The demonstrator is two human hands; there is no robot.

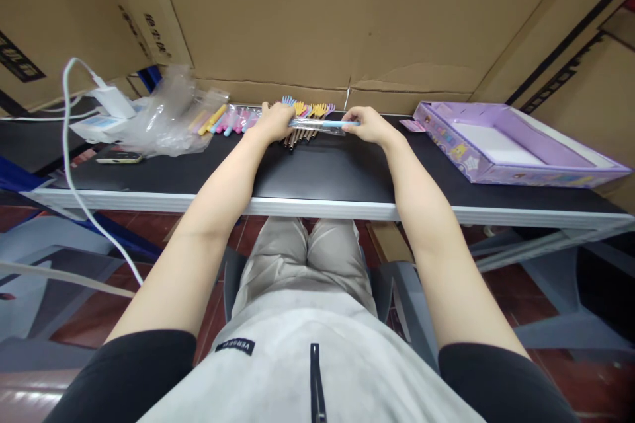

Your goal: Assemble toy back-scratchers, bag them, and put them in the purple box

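Note:
My left hand (278, 121) is closed on one end of a narrow clear plastic sleeve (313, 124) above the far half of the table. At the other end, my right hand (366, 124) pinches a slim light-blue stick (340, 123), which lies level and appears to be partly inside the sleeve. Behind and below it lies a bunch of back scratchers (302, 135) with blue, yellow, pink and purple claw-shaped heads and metallic rods. Left of my left hand are pink and blue handles (235, 120) in clear wrapping, beside yellow ones (214, 119).
Crumpled clear bags (169, 122) lie at the left, near a white charger (114, 100) with a cable hanging over the table edge. A small dark device (119, 156) is in front. An open purple box (520, 175) stands at the right. Cardboard (317, 20) walls the back.

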